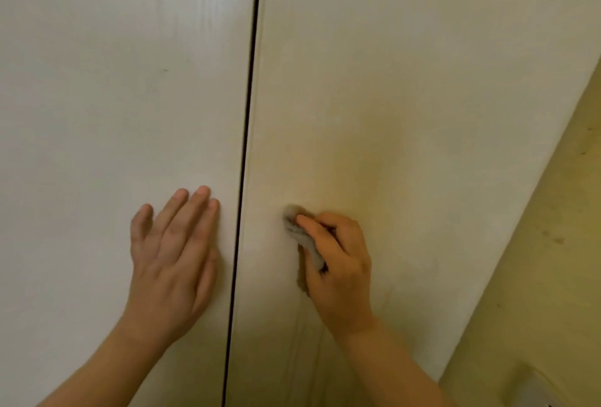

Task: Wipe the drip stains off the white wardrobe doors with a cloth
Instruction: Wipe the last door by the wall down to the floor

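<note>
Wall [540, 315]: yellowish, I see it down the right side of the frame, with a few dark specks [558, 240].
Lower right corner: pale shape [536, 388], I cannot tell what.
Light: warm, soft.

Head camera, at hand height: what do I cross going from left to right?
Left door → left hand, flat on it → dark gap between the doors → cloth on the right door → right hand gripping the cloth → yellowish side wall.
</note>
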`<state>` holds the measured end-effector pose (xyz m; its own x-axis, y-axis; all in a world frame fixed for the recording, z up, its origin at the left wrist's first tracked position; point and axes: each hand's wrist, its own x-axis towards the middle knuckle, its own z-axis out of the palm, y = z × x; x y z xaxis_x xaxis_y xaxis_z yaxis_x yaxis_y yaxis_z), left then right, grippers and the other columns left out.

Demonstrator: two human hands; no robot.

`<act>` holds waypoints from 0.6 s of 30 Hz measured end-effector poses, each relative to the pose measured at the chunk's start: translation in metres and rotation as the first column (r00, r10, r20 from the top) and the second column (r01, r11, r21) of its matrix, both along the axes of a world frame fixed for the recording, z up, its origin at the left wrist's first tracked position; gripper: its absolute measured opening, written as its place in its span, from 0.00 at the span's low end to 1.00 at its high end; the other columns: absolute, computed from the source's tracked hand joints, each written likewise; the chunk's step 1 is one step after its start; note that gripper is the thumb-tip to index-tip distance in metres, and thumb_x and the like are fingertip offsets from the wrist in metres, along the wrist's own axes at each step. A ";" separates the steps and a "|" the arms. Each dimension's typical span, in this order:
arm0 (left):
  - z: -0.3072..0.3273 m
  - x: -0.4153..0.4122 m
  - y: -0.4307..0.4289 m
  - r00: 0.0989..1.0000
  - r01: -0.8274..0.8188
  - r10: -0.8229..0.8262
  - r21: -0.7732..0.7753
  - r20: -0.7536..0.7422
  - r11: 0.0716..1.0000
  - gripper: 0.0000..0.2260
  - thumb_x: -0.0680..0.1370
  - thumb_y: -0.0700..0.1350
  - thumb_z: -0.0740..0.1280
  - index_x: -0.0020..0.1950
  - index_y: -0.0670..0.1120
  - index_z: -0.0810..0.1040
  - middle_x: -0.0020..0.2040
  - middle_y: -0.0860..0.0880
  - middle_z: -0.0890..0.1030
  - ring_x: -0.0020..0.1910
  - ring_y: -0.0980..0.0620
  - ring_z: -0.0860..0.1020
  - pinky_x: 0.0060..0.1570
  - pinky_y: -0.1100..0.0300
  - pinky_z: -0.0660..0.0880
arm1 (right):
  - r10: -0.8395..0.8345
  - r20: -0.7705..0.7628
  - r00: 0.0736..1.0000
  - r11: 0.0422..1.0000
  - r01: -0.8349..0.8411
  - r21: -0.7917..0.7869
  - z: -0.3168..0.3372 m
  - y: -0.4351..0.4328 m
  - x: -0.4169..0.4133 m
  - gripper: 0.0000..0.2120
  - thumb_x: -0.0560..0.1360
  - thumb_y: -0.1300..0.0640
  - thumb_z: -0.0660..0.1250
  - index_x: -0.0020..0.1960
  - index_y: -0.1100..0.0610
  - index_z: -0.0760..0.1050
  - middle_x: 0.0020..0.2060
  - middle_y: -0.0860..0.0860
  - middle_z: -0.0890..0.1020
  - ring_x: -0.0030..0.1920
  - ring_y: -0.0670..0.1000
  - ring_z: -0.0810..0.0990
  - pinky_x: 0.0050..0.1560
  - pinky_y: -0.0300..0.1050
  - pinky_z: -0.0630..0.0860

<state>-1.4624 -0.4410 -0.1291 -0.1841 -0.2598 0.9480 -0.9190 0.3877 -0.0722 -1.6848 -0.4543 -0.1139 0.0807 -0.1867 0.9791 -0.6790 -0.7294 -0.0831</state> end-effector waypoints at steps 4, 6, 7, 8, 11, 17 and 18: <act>-0.006 0.013 -0.009 0.997 0.069 -0.068 -0.028 0.020 0.997 0.24 0.77 0.39 0.58 0.73 0.39 0.66 0.75 0.39 0.65 0.76 0.40 0.62 0.73 0.39 0.53 | 0.045 0.053 0.998 0.999 -0.044 -0.022 -0.021 -0.002 0.025 0.11 0.78 0.66 0.67 0.59 0.63 0.80 0.52 0.54 0.79 0.52 0.56 0.79 0.50 0.49 0.79; -0.008 0.015 -0.013 0.996 0.083 -0.083 -0.030 0.011 0.996 0.23 0.78 0.40 0.58 0.74 0.38 0.66 0.75 0.39 0.66 0.77 0.42 0.61 0.73 0.39 0.53 | 0.042 -0.067 0.997 0.998 -0.045 -0.032 -0.039 0.000 0.039 0.09 0.81 0.60 0.66 0.54 0.62 0.84 0.49 0.51 0.80 0.47 0.54 0.80 0.45 0.47 0.78; -0.008 0.015 -0.014 0.996 0.085 -0.085 -0.027 0.010 0.996 0.23 0.78 0.40 0.58 0.74 0.39 0.66 0.75 0.39 0.66 0.77 0.42 0.60 0.74 0.39 0.53 | 0.032 -0.123 0.992 0.999 -0.033 -0.012 -0.049 0.002 0.043 0.11 0.82 0.58 0.65 0.52 0.61 0.85 0.47 0.50 0.80 0.45 0.53 0.79 0.43 0.46 0.77; -0.009 0.016 -0.014 0.997 0.082 -0.082 -0.023 0.015 0.996 0.23 0.78 0.41 0.57 0.74 0.39 0.66 0.75 0.40 0.65 0.77 0.43 0.60 0.74 0.39 0.52 | 0.026 -0.172 0.985 0.999 -0.021 0.032 -0.058 0.004 0.044 0.12 0.82 0.56 0.65 0.50 0.59 0.85 0.46 0.49 0.81 0.44 0.52 0.79 0.42 0.46 0.77; -0.010 0.018 -0.012 0.997 0.068 -0.067 -0.007 0.025 0.998 0.24 0.78 0.42 0.58 0.75 0.40 0.65 0.76 0.40 0.65 0.77 0.43 0.60 0.74 0.40 0.53 | 0.048 -0.277 0.960 0.989 -0.007 0.147 -0.081 0.010 0.038 0.10 0.82 0.54 0.65 0.49 0.54 0.84 0.45 0.44 0.79 0.45 0.47 0.78 0.43 0.42 0.76; -0.008 0.015 -0.006 0.998 0.054 -0.054 0.001 0.016 0.999 0.25 0.79 0.45 0.59 0.75 0.39 0.66 0.76 0.40 0.65 0.76 0.41 0.61 0.74 0.38 0.54 | 0.017 -0.035 0.999 1.000 -0.018 -0.014 -0.025 0.023 0.019 0.12 0.82 0.60 0.60 0.60 0.57 0.81 0.48 0.51 0.78 0.46 0.54 0.78 0.46 0.45 0.77; -0.009 0.014 -0.006 0.999 0.050 -0.050 0.003 0.009 0.999 0.25 0.78 0.46 0.60 0.75 0.39 0.65 0.76 0.40 0.65 0.77 0.41 0.61 0.74 0.38 0.53 | -0.020 0.030 0.999 0.999 0.021 -0.050 -0.009 0.019 0.014 0.13 0.80 0.64 0.62 0.61 0.57 0.79 0.49 0.51 0.77 0.48 0.54 0.78 0.48 0.45 0.77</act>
